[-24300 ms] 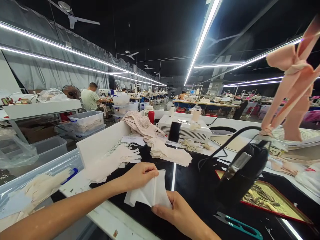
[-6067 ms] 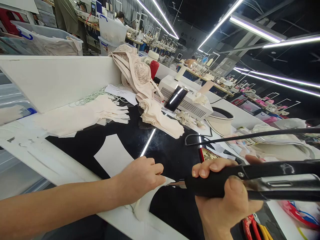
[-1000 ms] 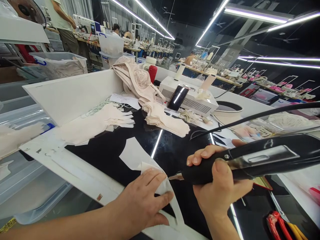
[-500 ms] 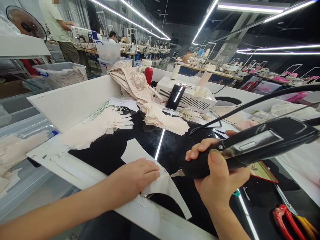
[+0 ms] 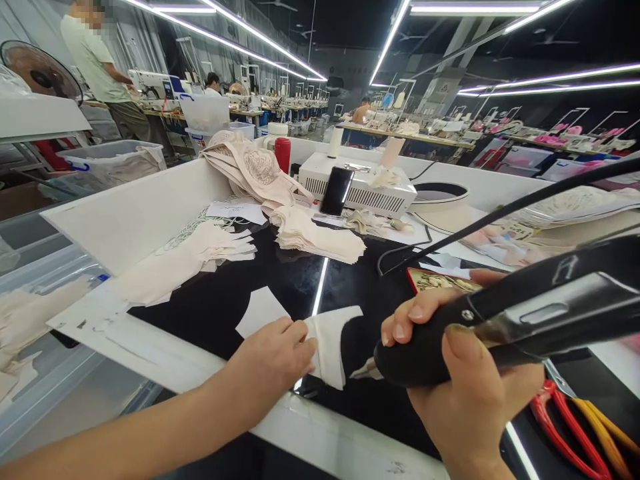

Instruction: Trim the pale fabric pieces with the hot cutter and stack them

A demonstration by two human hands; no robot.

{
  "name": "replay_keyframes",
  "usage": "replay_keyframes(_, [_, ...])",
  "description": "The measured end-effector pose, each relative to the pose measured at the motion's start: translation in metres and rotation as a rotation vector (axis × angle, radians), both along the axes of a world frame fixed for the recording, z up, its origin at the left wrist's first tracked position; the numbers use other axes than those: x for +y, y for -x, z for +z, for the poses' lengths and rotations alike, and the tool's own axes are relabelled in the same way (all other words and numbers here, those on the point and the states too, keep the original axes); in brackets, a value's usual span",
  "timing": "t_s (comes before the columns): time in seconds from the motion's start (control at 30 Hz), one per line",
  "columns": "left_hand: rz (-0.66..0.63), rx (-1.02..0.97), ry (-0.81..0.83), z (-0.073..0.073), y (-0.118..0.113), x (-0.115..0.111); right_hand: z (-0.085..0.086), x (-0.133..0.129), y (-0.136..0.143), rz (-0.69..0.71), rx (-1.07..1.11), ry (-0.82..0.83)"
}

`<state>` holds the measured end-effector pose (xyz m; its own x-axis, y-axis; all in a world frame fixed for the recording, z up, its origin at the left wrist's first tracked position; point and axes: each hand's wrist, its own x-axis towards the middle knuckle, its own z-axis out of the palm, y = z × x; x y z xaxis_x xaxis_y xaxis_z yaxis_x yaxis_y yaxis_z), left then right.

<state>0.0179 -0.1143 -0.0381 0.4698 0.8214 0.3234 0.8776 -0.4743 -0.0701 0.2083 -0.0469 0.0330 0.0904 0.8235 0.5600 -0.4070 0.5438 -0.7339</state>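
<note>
At far left, a clear plastic bin sits below the table, and a standing person fills the upper left. A low white panel walls the table's left side, with a pale fabric stack before it. The white front edge slants down from middle left to lower right. At center, the left hand has fingers curled onto the left end of a white fabric piece; whether they pinch it cannot be told. Black tabletop shows behind this piece, up to a second fabric stack and a phone leaning on a white machine. To its right, a narrow gap separates the piece from the tip of a black tool, which the right hand grasps, fingers wrapped round. Red-handled scissors lie lower right; sewing tables recede under strip lights above.
</note>
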Motion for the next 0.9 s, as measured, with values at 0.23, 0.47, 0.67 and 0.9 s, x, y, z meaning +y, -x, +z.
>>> replay_keyframes(0.23, [0.041,0.064,-0.045,0.000,-0.019,-0.006,-0.003,-0.006,-0.008,-0.015,-0.011,-0.015])
replay_keyframes(0.47, [0.040,0.068,-0.072,0.006,-0.014,-0.010,-0.006,-0.002,-0.008,-0.050,0.003,0.010])
replay_keyframes(0.67, [-0.220,-0.039,-0.055,0.010,-0.022,-0.009,-0.008,-0.002,-0.006,-0.064,-0.014,0.001])
replay_keyframes(0.9, [-0.406,-0.081,-0.102,0.002,-0.035,0.000,-0.012,-0.004,-0.007,-0.075,-0.042,-0.005])
